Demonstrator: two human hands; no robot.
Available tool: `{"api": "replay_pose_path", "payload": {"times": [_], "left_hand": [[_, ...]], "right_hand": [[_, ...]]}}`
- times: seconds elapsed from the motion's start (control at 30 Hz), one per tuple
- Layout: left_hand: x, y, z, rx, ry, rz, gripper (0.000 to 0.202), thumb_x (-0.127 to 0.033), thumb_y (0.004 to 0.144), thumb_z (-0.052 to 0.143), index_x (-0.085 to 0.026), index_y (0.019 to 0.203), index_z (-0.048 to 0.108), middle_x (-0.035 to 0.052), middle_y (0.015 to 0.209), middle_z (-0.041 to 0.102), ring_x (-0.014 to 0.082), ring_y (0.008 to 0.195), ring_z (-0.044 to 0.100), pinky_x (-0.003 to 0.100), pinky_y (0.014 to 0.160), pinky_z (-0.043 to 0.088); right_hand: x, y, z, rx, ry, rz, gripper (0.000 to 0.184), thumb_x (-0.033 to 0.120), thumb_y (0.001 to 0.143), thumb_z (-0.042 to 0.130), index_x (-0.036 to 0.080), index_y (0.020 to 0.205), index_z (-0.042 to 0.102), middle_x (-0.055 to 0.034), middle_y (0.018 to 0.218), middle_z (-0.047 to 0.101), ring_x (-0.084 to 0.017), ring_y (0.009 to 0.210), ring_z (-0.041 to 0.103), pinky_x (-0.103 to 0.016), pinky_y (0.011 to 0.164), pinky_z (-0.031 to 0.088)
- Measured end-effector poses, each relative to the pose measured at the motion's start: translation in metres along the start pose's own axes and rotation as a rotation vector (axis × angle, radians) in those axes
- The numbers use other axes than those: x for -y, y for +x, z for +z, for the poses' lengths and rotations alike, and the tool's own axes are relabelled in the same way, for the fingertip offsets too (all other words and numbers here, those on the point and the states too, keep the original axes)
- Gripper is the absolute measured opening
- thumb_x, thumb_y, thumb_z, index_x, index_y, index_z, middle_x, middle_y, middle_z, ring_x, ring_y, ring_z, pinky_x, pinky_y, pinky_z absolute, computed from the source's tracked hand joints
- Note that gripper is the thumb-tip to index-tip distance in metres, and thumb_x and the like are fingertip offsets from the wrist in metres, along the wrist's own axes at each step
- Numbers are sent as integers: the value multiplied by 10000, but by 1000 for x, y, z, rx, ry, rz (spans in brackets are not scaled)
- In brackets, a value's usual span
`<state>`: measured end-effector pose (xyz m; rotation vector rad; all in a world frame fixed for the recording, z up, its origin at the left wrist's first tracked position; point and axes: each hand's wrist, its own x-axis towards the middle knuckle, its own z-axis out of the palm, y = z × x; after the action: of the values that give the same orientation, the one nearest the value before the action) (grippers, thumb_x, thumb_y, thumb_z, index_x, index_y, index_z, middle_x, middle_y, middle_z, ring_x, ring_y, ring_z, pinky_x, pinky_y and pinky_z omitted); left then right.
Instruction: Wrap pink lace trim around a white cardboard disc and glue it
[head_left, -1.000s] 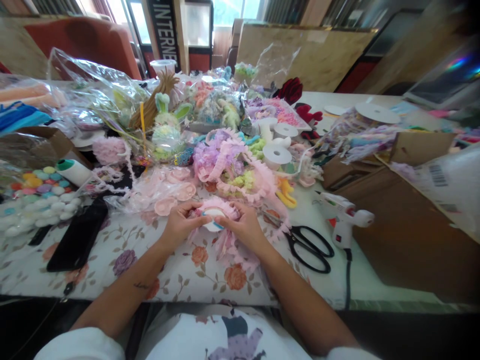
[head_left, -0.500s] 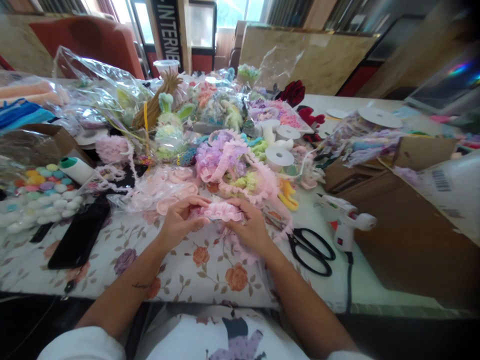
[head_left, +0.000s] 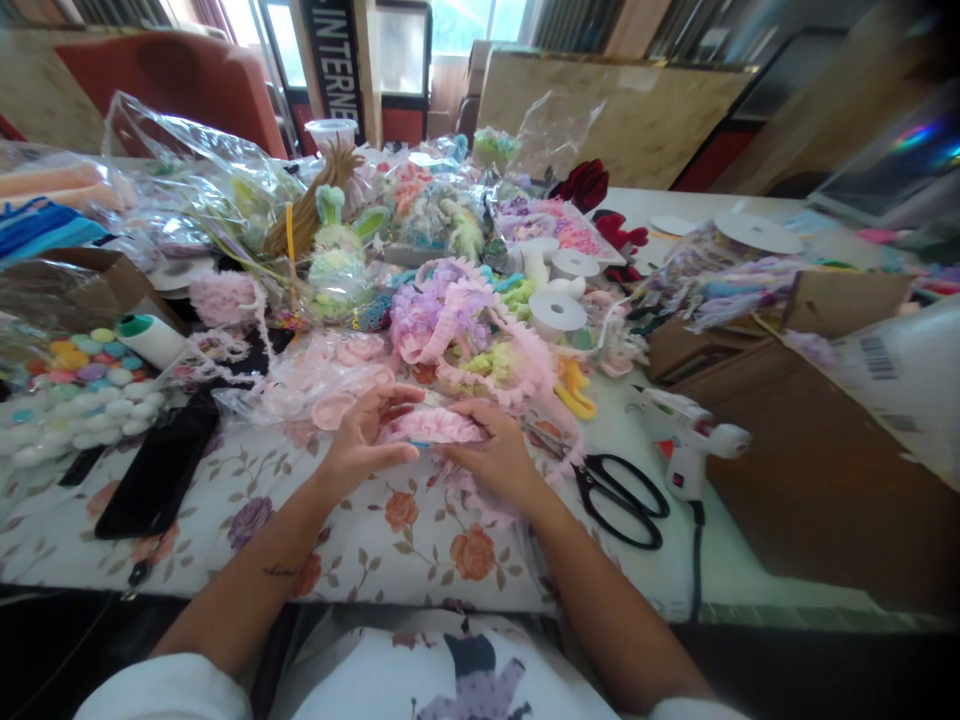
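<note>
Bkgd: orange chair [head_left: 165,90] btwn 10 & 11 o'clock, sign [head_left: 335,70] w/ "INTERNE" showing nr 11; dial centred on the frill [head_left: 431,426]. Surface [head_left: 660,580] is pale, mostly under floral cloth [head_left: 345,540] on the near side & heaped w/ craft bits beyond.

Frill = pink, ruffled, w/ a bit of blue at its lower edge; it's btwn both hands, just above the cloth.

L hand [head_left: 365,432] at 9 o'clock: half open, thumb & fingers parted in a C round the frill's L end; can't tell how firmly it touches. R hand [head_left: 496,442] at 3: gap narrow, fingers over & thumb below, holding the frill's R end. Pink strip hangs below R hand, approx 5.

Scissors [head_left: 600,463] lie btwn 3 & 4, nr R wrist, blades partly under pink lace [head_left: 532,350]. Glue gun [head_left: 686,430] at 3, cord twd 5; box [head_left: 810,430] past it, also 3. Spool [head_left: 559,310] at 2, yellow bit [head_left: 576,390] btwn 2 & 3. Lilac heap [head_left: 442,310] at 12. Clear bag [head_left: 322,385] of pale pink pcs btwn 9 & 10, nr L hand. Phone [head_left: 154,470], dark screen, approx 9; pompoms [head_left: 112,410] beside it, same side, farther out.
</note>
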<state>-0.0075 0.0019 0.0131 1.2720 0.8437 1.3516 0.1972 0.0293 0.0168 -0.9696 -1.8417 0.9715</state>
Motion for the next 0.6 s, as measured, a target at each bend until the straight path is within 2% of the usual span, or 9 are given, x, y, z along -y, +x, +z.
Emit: {"api": "replay_pose_path", "payload": {"times": [0.03,0.1,0.2,0.3,0.4,0.6], "left_hand": [[-1,0,0,9,26,11,532,-215,601,854,-226,1101,673,84,1150,657,248,1136,573,364,1002,438],[-2,0,2,20,95,25,430,-200,608,849,-207,1012,703,88,1081,677,244,1085,594,368,980,450],[-1,0,3,31,167,40,201,-220,676,807,-186,861,734,89,964,693,215,950,621,340,884,481],[1,0,6,-2,156,7,90,-241,718,776,-186,778,736,71,877,693,182,837,620,300,767,486],[3,-1,9,-63,101,-85,120,-278,710,780,-176,731,720,51,807,677,157,747,599,263,648,459],[8,-2,11,-133,-9,-259,205,-318,684,796,-155,726,680,13,711,642,102,611,534,220,556,411]], "right_hand": [[0,-1,1,17,-12,0,333,339,708,778,184,988,684,-56,946,708,-224,875,636,-312,782,481],[0,-1,1,62,-23,-2,312,325,724,764,195,994,679,-52,955,705,-225,882,634,-313,783,475],[0,-2,3,112,-9,-25,311,318,723,756,193,992,665,-50,955,697,-229,892,627,-318,795,459],[1,-1,3,136,6,-9,304,299,699,751,186,959,644,-40,924,679,-220,861,614,-309,774,446],[2,-1,4,155,35,51,285,266,670,740,183,918,627,-16,868,647,-191,787,586,-280,711,435],[3,-1,6,178,77,171,322,301,651,764,173,911,624,15,778,599,-148,680,522,-241,612,389]]}}
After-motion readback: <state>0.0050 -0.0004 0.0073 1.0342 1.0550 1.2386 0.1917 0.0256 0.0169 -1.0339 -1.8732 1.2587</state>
